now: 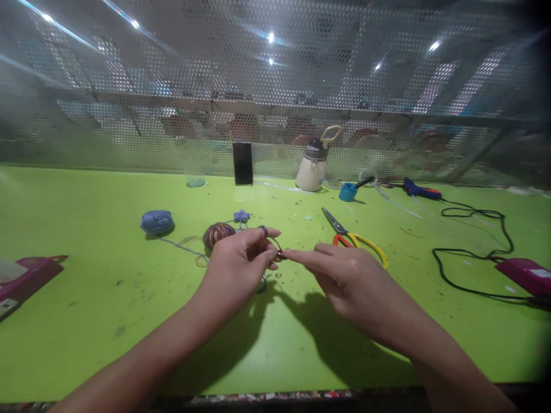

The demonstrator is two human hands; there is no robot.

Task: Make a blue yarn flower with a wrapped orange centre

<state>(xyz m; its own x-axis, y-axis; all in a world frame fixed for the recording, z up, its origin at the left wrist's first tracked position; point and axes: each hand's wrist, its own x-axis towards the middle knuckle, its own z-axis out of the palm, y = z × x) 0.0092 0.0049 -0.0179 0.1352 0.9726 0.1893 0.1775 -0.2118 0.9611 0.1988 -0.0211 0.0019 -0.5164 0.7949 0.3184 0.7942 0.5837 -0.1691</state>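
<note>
My left hand [241,258] is closed in a pinch on a small dark piece of yarn work [280,254], and a reddish strand loops up over its raised index finger. A dark ring-like band sits on that finger. My right hand [344,272] meets it from the right, index fingertip touching the piece and the other fingers curled under. Whatever those curled fingers hold is hidden. Just behind my left hand lies a multicoloured yarn ball [218,234]. Beyond it is a small blue-purple crocheted flower [241,216]. A grey-blue yarn ball [157,222] trails a strand toward them.
Scissors [344,229] with red and yellow handles lie open beyond my right hand. Farther back stand a phone [243,164], a white bottle [313,167] and a blue cup [348,192]. A blue glue gun [419,189], black cable [443,275] and magenta boxes [527,275] flank the green table [107,344].
</note>
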